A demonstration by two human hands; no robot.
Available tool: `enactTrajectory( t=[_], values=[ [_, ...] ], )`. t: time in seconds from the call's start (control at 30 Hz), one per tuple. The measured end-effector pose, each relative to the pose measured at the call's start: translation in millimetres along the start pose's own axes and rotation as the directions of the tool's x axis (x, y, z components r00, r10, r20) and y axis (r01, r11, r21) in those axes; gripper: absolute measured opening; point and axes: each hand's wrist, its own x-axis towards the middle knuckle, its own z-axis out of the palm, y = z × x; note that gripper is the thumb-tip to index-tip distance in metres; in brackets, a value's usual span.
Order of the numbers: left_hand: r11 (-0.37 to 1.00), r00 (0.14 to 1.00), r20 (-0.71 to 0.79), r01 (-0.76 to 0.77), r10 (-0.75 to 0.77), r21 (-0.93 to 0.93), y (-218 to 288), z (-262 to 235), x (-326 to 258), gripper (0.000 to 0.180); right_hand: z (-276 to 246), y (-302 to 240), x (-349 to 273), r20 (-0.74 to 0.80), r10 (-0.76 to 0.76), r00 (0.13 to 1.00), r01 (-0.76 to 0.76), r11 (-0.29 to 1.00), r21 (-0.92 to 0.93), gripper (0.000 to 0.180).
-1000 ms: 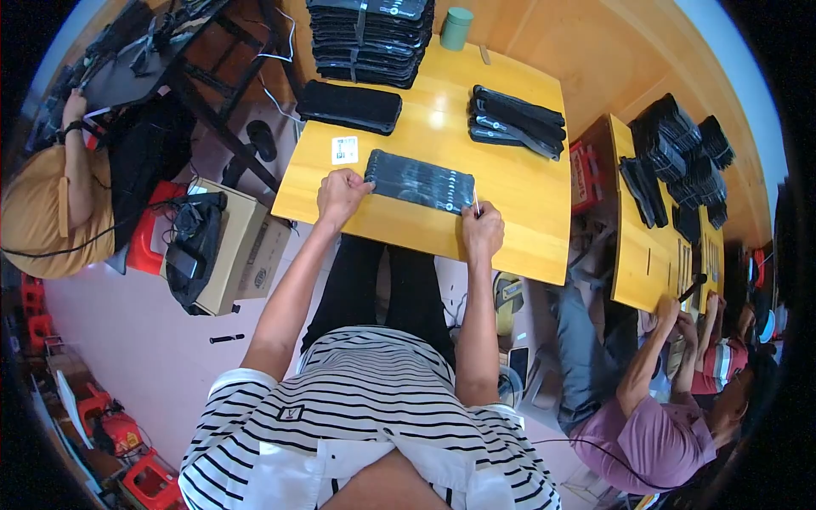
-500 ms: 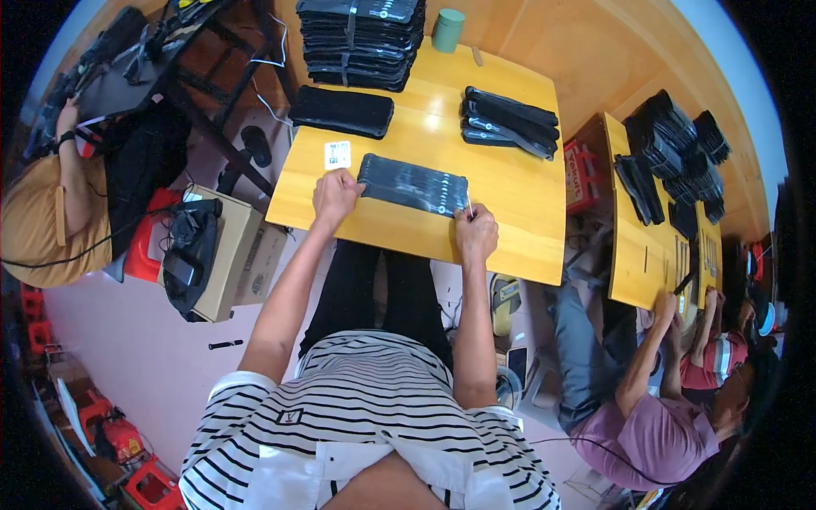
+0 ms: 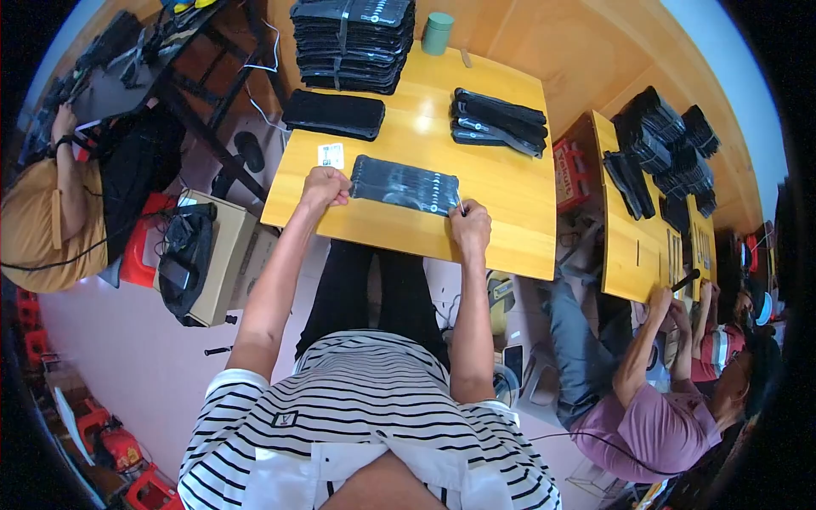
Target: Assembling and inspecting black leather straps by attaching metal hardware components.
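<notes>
A flat black packet in clear wrap [image 3: 406,184] lies across the near part of the yellow wooden table [image 3: 501,229]. My left hand [image 3: 325,186] grips its left end with closed fingers. At the packet's right end, my right hand [image 3: 469,224] pinches the corner. Both forearms reach up from my striped shirt. A small white card [image 3: 331,155] lies just beyond my left hand.
A tall stack of black packets [image 3: 351,42] and a green cup [image 3: 438,33] stand at the far edge. A black pouch [image 3: 333,114] and loose black bundles [image 3: 499,121] lie mid-table. A cardboard box with a black bag [image 3: 204,255] sits left. Other people work at right [image 3: 654,408] and left [image 3: 42,212].
The view has shifted slightly; both hands stay at the ends of the packet, which now lies a bit nearer the table's front edge.
</notes>
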Motion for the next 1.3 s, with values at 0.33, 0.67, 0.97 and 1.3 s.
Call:
enactTrajectory(
  t=[0.33, 0.67, 0.97, 1.3],
  values=[
    [0.385, 0.482, 0.028, -0.732, 0.876, 0.563, 13, 42, -30, 0.043, 4, -46, 8, -0.242, -0.333, 0.912, 0.300, 0.940, -0.161, 0.009],
    [0.255, 0.658, 0.290, -0.603, 0.695, 0.756, 5, 64, -11, 0.063, 59, -50, 37, -0.152, -0.554, 0.819, 0.434, 0.770, -0.467, 0.007],
    [0.585, 0.701, 0.091, -0.653, 0.707, 0.481, 10, 39, -16, 0.049, 36, -33, 38, -0.225, -0.532, 0.816, 0.481, 0.841, -0.247, 0.006],
    [0.791, 0.886, -0.284, -0.137, 0.367, 0.597, 34, 47, -30, 0.034, -8, 27, 39, -0.306, -0.424, 0.852, 0.271, 0.858, -0.436, 0.007]
  ],
)
